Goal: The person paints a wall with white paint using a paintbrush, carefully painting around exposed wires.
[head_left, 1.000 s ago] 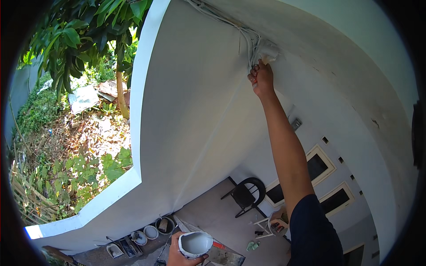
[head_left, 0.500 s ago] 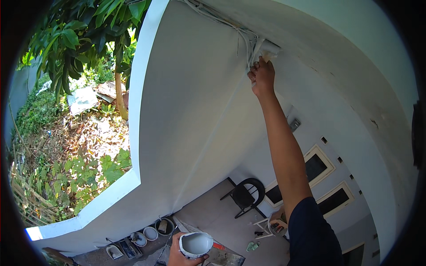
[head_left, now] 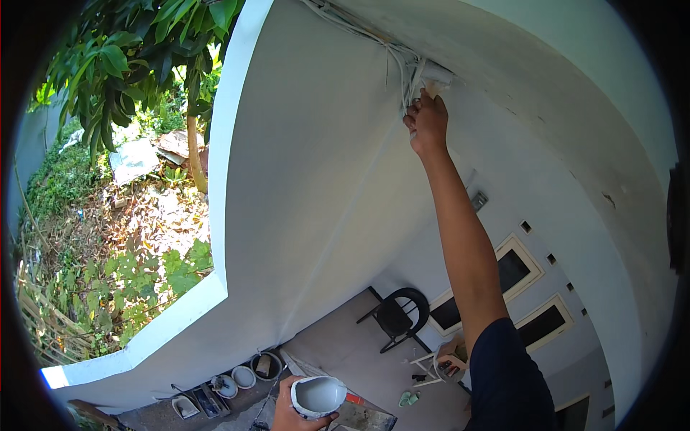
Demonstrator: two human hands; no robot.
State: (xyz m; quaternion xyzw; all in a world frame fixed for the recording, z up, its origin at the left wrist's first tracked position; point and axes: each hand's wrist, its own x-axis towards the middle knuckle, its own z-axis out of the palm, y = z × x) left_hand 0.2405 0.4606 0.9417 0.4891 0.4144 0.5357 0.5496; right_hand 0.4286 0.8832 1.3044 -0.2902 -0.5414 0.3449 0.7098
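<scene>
I hold a white container in my left hand's grip. My right hand's grip holds a pale tool beside cables.

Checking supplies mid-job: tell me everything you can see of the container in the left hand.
The container is round-mouthed, open-topped and whitish, with dark marks outside and an uneven rim. Pale, paint-like matter shows inside; its depth and the container's material I can't tell. It sits low in the view, mouth facing the camera, gripped by the left hand.
</scene>
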